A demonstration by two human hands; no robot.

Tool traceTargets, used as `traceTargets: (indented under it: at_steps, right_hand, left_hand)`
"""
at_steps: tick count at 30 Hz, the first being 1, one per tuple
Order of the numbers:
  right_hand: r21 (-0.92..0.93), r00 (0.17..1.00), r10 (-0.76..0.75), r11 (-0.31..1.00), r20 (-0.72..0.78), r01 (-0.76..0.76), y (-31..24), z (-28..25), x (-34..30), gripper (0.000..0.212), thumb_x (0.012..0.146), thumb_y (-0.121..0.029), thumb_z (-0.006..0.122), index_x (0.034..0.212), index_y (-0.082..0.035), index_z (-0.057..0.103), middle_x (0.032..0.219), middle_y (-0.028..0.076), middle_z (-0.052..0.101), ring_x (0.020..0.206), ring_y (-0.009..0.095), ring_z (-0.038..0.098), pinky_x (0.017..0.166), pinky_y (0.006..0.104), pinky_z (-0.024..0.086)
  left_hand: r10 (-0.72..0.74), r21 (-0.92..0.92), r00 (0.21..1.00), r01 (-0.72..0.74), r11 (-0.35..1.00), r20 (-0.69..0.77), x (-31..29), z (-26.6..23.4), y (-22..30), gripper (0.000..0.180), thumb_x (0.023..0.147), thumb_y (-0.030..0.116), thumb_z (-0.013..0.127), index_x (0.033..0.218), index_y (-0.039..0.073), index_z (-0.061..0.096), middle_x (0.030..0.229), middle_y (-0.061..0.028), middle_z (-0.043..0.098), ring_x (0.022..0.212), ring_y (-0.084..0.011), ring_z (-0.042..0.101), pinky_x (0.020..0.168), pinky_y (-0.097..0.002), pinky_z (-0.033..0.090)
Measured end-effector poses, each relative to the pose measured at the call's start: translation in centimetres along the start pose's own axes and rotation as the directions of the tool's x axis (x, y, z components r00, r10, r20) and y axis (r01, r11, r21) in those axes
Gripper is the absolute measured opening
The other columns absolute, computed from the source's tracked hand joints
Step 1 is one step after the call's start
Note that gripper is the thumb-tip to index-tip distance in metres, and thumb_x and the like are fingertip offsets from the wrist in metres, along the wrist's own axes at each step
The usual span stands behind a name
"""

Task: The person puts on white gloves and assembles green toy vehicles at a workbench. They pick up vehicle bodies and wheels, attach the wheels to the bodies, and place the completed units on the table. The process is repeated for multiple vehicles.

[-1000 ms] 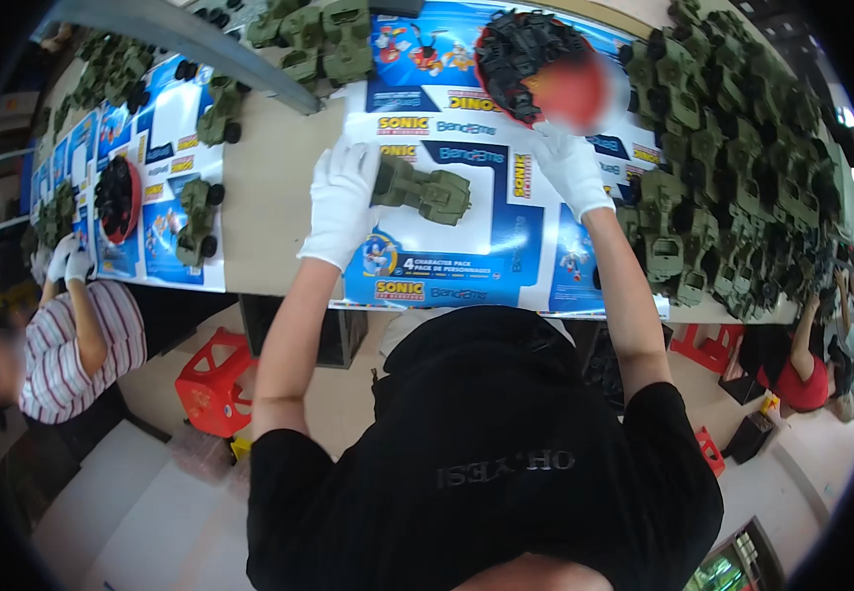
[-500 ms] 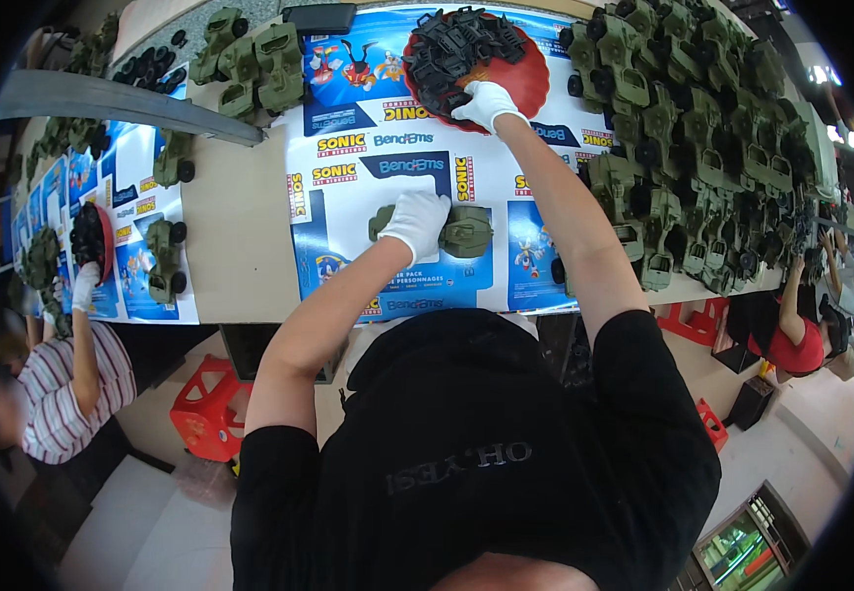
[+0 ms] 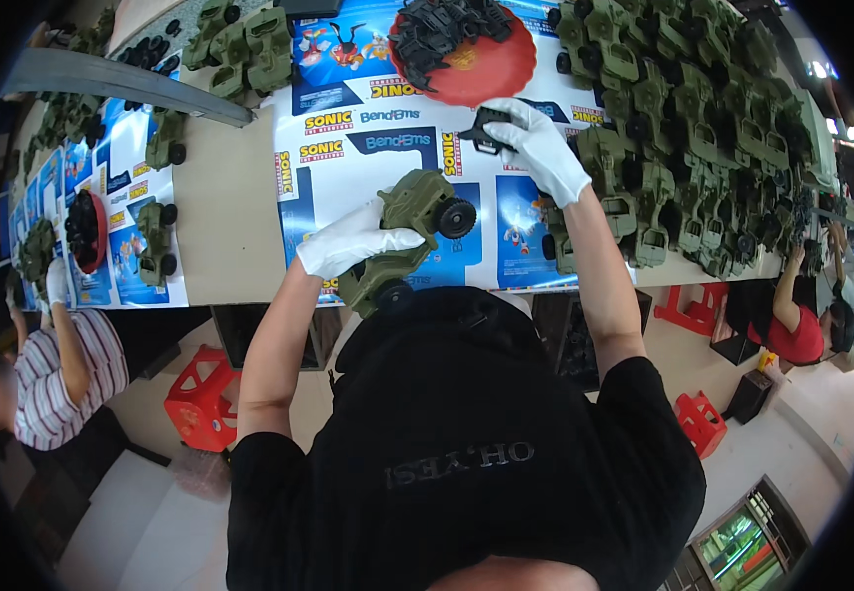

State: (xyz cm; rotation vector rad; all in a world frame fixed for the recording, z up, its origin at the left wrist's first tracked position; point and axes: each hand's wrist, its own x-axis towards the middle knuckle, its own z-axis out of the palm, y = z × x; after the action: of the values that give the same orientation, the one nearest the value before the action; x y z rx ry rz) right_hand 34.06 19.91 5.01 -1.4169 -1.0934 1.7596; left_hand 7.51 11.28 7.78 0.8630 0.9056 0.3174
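My left hand [image 3: 353, 241], in a white glove, is wrapped round an olive-green toy jeep [image 3: 409, 209], raised off the table near my chest and tilted so that two black wheels show. Between the fingertips and thumb of my gloved right hand [image 3: 535, 148] is a small black plastic frame-like part [image 3: 487, 130], held just short of the red dish. That scalloped red dish [image 3: 491, 84] carries a heap of similar black parts [image 3: 442, 39] at the far side of the table.
Rows of olive-green toy jeeps [image 3: 702, 128] crowd the table's right side, and a few more jeeps [image 3: 250, 54] stand at the far left. Printed blue-and-white sheets [image 3: 333, 158] cover the work surface. A grey metal bar [image 3: 122, 84] crosses at left. Co-workers sit on both sides.
My left hand has lifted the jeep from the sheet and tipped it. My right hand has drawn back from the red dish with a black part.
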Motion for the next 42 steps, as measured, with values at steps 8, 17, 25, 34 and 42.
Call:
traceTargets:
  at_steps: [8, 17, 25, 34, 42]
  right_hand:
    - [-0.363, 0.947, 0.235, 0.921, 0.218, -0.144, -1.9, -0.4, -8.7, 0.015, 0.079, -0.004, 0.052, 0.084, -0.004, 0.066, 0.061, 0.001, 0.053, 0.036, 0.009, 0.044, 0.033, 0.0241, 0.032]
    - [-0.167, 0.808, 0.202, 0.977, 0.554, -0.13, -3.6, 1.2, -10.4, 0.069, 0.081, -0.013, 0.073, 0.142, -0.009, 0.04, 0.114, 0.019, 0.062, 0.083, 0.012, 0.063, 0.064, 0.0229, 0.05]
    - [-0.449, 0.617, -0.347, 0.454, 0.707, 0.77, -3.6, 3.0, -10.0, 0.08, 0.073, -0.049, 0.074, 0.135, -0.004, 0.048, 0.128, 0.017, 0.053, 0.114, 0.03, 0.053, 0.097, 0.0396, 0.042]
    - [-0.106, 0.939, -0.299, 0.942, 0.169, 0.319, -3.7, 3.7, -10.6, 0.041, 0.096, -0.032, 0.045, 0.126, -0.007, 0.056, 0.096, 0.004, 0.057, 0.079, 0.012, 0.051, 0.073, 0.0265, 0.043]
    - [-0.198, 0.926, -0.266, 0.925, 0.267, 0.323, -1.9, 3.7, -10.8, 0.048, 0.1, -0.04, 0.032, 0.12, -0.006, 0.061, 0.099, 0.003, 0.058, 0.079, 0.011, 0.049, 0.073, 0.0253, 0.042]
  left_hand:
    - [0.2, 0.83, 0.979, -0.137, 0.54, 0.031, -1.5, 3.2, 1.4, 0.084, 0.065, 0.037, 0.081, 0.135, 0.013, 0.041, 0.112, -0.0185, 0.064, 0.103, -0.038, 0.061, 0.093, -0.0406, 0.047]
    - [0.182, 0.482, 0.983, -0.174, 0.859, 0.031, -2.7, 2.8, -1.1, 0.086, 0.064, 0.024, 0.086, 0.137, 0.008, 0.044, 0.121, -0.0125, 0.061, 0.11, -0.0244, 0.059, 0.095, -0.0335, 0.045]
    - [-0.1, 0.433, 0.994, 0.075, 0.898, 0.035, -5.8, 3.6, 2.8, 0.078, 0.068, 0.015, 0.085, 0.133, -0.001, 0.046, 0.122, -0.0104, 0.06, 0.109, -0.015, 0.056, 0.094, -0.0294, 0.044]
    - [0.231, 0.279, 0.973, -0.225, 0.933, 0.014, -5.2, 4.2, 0.9, 0.076, 0.07, 0.022, 0.083, 0.132, -0.002, 0.045, 0.12, -0.0126, 0.061, 0.11, -0.0178, 0.057, 0.095, -0.0308, 0.044]
    - [0.004, 0.288, 1.0, -0.011, 0.958, 0.024, -4.4, 5.3, 2.6, 0.066, 0.077, 0.025, 0.079, 0.127, -0.004, 0.048, 0.112, -0.0091, 0.061, 0.1, -0.0134, 0.058, 0.086, -0.0274, 0.048]
